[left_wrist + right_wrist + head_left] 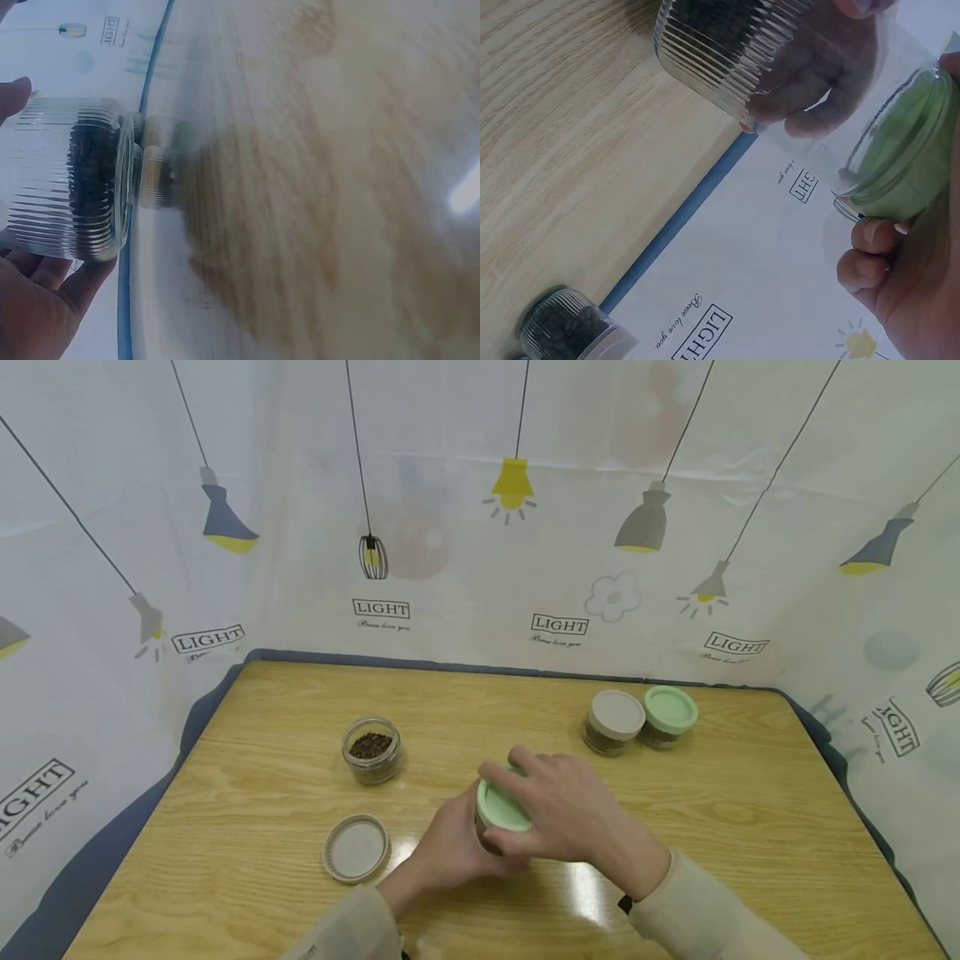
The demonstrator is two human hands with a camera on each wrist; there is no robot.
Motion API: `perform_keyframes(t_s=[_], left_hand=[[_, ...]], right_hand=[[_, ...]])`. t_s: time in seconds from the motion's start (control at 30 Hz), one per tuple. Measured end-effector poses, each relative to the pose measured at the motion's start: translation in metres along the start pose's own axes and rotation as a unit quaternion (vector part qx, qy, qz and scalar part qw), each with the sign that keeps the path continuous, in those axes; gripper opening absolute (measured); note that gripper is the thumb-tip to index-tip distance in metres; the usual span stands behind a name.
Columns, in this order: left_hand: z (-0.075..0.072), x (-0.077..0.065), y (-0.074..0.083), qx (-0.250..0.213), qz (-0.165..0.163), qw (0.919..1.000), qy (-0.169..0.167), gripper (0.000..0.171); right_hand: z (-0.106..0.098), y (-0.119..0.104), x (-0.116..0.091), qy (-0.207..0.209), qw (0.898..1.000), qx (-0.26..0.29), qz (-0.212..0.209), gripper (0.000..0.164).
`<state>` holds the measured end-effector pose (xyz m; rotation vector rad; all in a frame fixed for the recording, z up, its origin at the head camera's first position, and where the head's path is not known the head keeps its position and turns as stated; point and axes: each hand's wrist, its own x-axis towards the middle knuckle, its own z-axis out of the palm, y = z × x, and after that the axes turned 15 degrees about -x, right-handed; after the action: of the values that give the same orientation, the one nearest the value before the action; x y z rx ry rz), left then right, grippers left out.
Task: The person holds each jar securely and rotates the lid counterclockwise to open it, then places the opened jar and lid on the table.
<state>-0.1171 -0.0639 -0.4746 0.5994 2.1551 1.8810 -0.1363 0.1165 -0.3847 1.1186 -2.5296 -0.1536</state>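
My left hand [450, 845] holds a ribbed clear glass jar [49, 180] around its side, lifted above the table. Dark contents [94, 184] lie at the bottom of that jar. The fingers of my right hand [570, 802] grip the pale green lid [501, 810] at the jar's mouth from above. In the right wrist view, the green lid [911, 142] sits at the rim, with fingertips curled at its edge. Left of my hands stands an uncovered jar [372, 768] of dark brown granules. A greyish lid [356, 850] lies on the table in front of it.
At the back right, a jar with a beige lid [617, 714] stands beside one with a green lid [670, 710]. The wooden table [247, 760] ends at a curtain [465, 568] printed with lamps, behind and at both sides.
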Motion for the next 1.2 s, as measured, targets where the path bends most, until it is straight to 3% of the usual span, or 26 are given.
perform_keyframes(t_s=[0.1, 0.23, 0.47, 0.67, 0.83, 0.97, 1.2], left_hand=[[0.0, 0.001, 0.001, 0.005, -0.016, 0.9997, 0.019, 0.09], [0.001, 0.004, 0.002, 0.036, -0.016, 0.9977, 0.054, 0.094], [0.007, 0.006, 0.001, 0.097, 0.012, 0.9881, 0.118, 0.089], [0.014, 0.009, 0.003, 0.117, 0.002, 0.9832, 0.14, 0.094], [0.016, 0.01, 0.005, 0.133, 0.007, 0.9814, 0.138, 0.096], [0.015, 0.009, 0.005, 0.128, 0.008, 0.9829, 0.132, 0.093], [0.006, 0.005, 0.001, 0.071, 0.007, 0.994, 0.082, 0.093]], right_hand=[[-0.001, 0.0, -0.001, -0.013, 1.0, -0.001, 0.016, 0.072], [-0.008, -0.001, -0.002, -0.037, 0.996, -0.013, 0.083, 0.081], [-0.017, -0.012, 0.004, -0.077, 0.977, -0.053, 0.19, 0.087], [-0.015, -0.024, 0.012, -0.1, 0.964, -0.066, 0.237, 0.09], [-0.014, -0.029, 0.016, -0.11, 0.96, -0.062, 0.25, 0.083], [-0.01, -0.027, 0.017, -0.108, 0.962, -0.046, 0.246, 0.07], [-0.008, -0.018, 0.015, -0.086, 0.983, -0.033, 0.16, 0.062]])
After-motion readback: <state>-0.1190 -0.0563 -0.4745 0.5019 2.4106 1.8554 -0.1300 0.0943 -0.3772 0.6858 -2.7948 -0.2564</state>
